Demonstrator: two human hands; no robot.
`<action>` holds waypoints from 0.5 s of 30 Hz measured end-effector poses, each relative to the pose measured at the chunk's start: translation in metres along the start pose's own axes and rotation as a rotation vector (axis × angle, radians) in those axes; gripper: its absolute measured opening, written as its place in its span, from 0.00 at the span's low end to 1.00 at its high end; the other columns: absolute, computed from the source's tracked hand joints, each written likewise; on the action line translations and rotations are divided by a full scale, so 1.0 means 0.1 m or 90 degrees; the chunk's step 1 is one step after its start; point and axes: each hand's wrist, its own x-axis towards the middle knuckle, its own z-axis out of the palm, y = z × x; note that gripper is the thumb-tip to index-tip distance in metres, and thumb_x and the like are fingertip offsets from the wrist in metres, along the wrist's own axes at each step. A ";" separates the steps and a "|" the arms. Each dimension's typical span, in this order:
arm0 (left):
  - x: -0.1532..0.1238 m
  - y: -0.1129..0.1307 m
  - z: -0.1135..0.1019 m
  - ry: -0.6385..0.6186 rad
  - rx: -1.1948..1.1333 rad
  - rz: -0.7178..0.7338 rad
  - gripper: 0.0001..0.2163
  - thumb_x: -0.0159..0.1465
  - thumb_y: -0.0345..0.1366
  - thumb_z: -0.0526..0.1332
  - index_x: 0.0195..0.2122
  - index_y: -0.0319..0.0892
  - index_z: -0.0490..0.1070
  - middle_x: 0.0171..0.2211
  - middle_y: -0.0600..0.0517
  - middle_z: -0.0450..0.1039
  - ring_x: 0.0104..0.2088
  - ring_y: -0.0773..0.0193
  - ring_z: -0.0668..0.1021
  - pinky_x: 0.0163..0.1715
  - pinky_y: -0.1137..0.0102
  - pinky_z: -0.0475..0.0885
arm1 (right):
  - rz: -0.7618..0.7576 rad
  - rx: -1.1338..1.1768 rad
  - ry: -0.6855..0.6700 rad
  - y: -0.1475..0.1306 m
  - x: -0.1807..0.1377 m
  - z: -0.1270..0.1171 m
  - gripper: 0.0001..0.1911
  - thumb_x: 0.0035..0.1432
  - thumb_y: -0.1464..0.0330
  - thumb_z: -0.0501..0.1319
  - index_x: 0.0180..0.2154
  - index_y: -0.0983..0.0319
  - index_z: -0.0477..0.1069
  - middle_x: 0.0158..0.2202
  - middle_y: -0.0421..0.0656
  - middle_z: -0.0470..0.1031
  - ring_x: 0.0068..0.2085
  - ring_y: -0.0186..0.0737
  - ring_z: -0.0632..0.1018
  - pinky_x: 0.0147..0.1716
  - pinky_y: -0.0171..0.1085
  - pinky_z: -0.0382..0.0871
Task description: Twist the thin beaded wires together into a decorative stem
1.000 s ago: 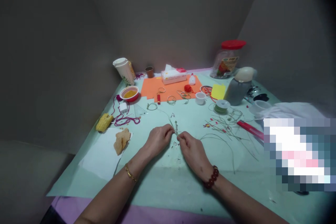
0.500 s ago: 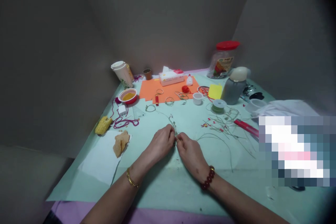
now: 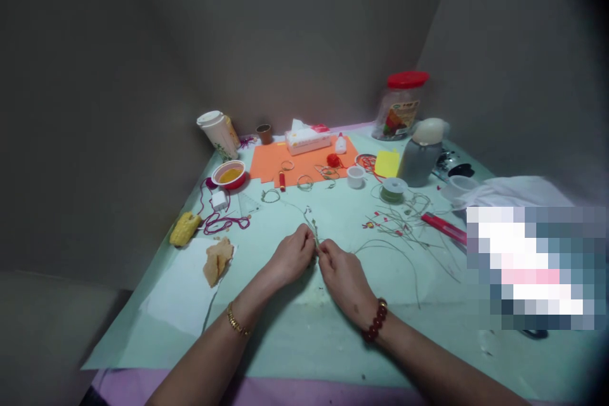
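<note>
My left hand (image 3: 294,257) and my right hand (image 3: 346,271) meet over the middle of the pale green sheet. Both are closed, with fingertips pinching a thin green cord (image 3: 313,226) between them. The cord runs up and away from my fingers and carries small knots or beads too tiny to make out. Its lower part is hidden by my fingers. Right of my hands lie loose green cord strands (image 3: 399,228), one curving close to my right hand. Beyond my fingers are a green cord bracelet (image 3: 271,196) and a cord spool (image 3: 392,189).
A red-rimmed bowl (image 3: 229,175), purple yarn (image 3: 223,224), a corn cob (image 3: 185,229) and brown broken pieces (image 3: 218,261) are at left. Orange paper (image 3: 266,163) bears a tissue box (image 3: 308,141). At right stand a grey bottle (image 3: 420,158) and a red-lidded jar (image 3: 397,111); a red cutter (image 3: 442,227) lies nearer.
The view has shifted slightly. My hands stay together on the cord, with only a small shift of the fingers.
</note>
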 end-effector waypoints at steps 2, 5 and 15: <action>-0.01 -0.01 0.03 0.012 -0.003 -0.005 0.09 0.64 0.39 0.48 0.31 0.43 0.62 0.24 0.57 0.66 0.26 0.67 0.66 0.27 0.73 0.58 | -0.002 -0.004 0.001 0.00 0.00 0.00 0.09 0.61 0.71 0.47 0.33 0.61 0.65 0.27 0.44 0.74 0.27 0.38 0.71 0.28 0.34 0.54; -0.01 -0.04 0.08 0.048 -0.042 -0.022 0.08 0.62 0.38 0.51 0.30 0.43 0.64 0.22 0.57 0.65 0.25 0.68 0.66 0.25 0.73 0.58 | -0.003 -0.016 0.000 0.00 0.01 0.00 0.09 0.62 0.71 0.47 0.33 0.61 0.65 0.27 0.44 0.75 0.27 0.38 0.71 0.27 0.34 0.54; 0.04 -0.11 0.12 0.088 -0.126 -0.059 0.08 0.57 0.38 0.56 0.28 0.39 0.70 0.18 0.58 0.61 0.21 0.71 0.62 0.22 0.75 0.56 | -0.013 -0.039 0.005 -0.01 -0.01 -0.01 0.12 0.63 0.71 0.45 0.33 0.61 0.66 0.24 0.42 0.72 0.25 0.37 0.70 0.27 0.33 0.53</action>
